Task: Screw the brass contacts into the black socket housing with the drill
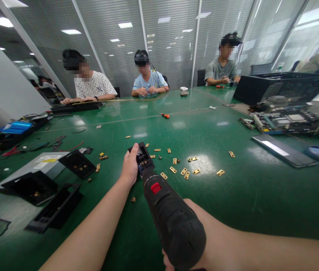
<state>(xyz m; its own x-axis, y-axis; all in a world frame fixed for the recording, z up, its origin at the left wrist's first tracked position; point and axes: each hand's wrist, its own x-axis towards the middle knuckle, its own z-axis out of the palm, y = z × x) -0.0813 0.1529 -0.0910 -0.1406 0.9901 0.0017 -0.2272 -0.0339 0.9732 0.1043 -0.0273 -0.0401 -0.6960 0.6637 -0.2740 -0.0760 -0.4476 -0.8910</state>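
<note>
My left hand is closed on a small black plastic housing with brass-coloured parts inside, its thumb along the near edge. In my right hand is a black cordless drill with a red switch on top. Its nose reaches the housing; the bit's tip is hidden from me. Most of my right hand lies behind the drill body. Several small brass plates with holes lie scattered right of the housing. A loose screw assembly sits near my left wrist.
Black housings and a grey metal box stand at left. An orange screwdriver lies mid-table. At right are a circuit board assembly, an open black case and a phone-like slab. Several people sit across the green table.
</note>
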